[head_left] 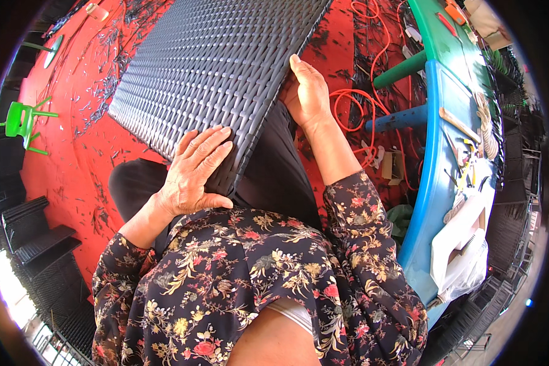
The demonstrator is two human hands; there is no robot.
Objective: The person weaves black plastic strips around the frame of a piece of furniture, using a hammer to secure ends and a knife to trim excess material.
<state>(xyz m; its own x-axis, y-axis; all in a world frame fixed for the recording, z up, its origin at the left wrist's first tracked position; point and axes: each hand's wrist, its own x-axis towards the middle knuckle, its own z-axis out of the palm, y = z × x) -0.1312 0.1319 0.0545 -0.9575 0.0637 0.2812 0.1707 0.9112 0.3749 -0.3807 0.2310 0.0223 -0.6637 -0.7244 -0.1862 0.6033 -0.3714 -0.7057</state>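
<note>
A dark grey woven wicker panel (207, 67) leans across my lap, its near corner toward my body and its far end cut off by the top of the view. My left hand (195, 171) lies on that near corner, fingers stretched flat over the weave and thumb spread apart. Along the right edge, my right hand (308, 94) holds the panel with the thumb up against the rim. The other right fingers are partly hidden behind the edge. The underside of the panel cannot be seen.
Red floor covering (61, 165) is littered with dark strip scraps. A green plastic chair (21, 122) is at left. To the right, a blue table (430, 183) carries a hammer (459, 124), rope (487, 131) and a white plastic piece (460, 235). An orange hose (354, 97) coils beside it.
</note>
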